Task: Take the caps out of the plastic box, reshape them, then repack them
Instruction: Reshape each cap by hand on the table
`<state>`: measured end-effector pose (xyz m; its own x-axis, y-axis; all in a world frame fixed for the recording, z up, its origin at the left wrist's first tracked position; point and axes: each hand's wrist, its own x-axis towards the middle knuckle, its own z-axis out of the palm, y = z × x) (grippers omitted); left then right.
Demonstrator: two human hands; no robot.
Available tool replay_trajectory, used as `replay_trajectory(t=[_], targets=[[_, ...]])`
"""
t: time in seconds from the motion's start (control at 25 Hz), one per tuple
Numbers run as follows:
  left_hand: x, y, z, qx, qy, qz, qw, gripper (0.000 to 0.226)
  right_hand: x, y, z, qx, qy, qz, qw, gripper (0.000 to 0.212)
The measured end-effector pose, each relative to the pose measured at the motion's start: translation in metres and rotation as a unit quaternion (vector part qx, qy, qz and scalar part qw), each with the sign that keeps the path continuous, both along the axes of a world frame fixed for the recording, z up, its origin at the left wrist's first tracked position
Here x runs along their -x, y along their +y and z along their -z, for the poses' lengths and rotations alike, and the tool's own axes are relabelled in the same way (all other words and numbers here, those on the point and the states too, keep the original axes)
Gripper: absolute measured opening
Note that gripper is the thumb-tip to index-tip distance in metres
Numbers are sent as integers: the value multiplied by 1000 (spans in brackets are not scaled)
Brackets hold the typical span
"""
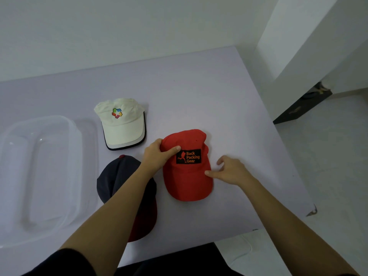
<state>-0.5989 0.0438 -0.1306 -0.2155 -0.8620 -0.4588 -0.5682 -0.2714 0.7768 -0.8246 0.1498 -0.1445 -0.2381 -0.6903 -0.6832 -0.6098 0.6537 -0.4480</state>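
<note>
Hands both meet at the red cap [185,186]. The left hand [157,154] grips the left side of its round top, fingers curled over the edge and thumb lying on the cloth beside the black patch [188,156]. The right hand [231,172] is loose and open, holding nothing, with one fingertip touching the cap's right edge. The red cap lies on the pale purple table [199,86], brim toward the person. A dark blue cap [111,176] with a red brim lies just left of it, partly under the left arm. A white cap [121,124] sits farther back. The clear plastic box [59,176] is at the table's left side, apart from all three caps.
</note>
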Motion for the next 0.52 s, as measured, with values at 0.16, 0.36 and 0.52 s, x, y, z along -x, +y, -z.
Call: replay_trajectory(t=[0.16,0.36,0.52], targets=[[3,0,-12,-4,-11,1,1000,54,8,-20,-15,84,7,41,996,45],[4,-17,-40,76,-132,-30,988,28,1,-45,-28,112,-156,95,977,40],[12,-8,-37,-153,60,-110,980,20,-21,-47,-18,94,-298,174,934,32]])
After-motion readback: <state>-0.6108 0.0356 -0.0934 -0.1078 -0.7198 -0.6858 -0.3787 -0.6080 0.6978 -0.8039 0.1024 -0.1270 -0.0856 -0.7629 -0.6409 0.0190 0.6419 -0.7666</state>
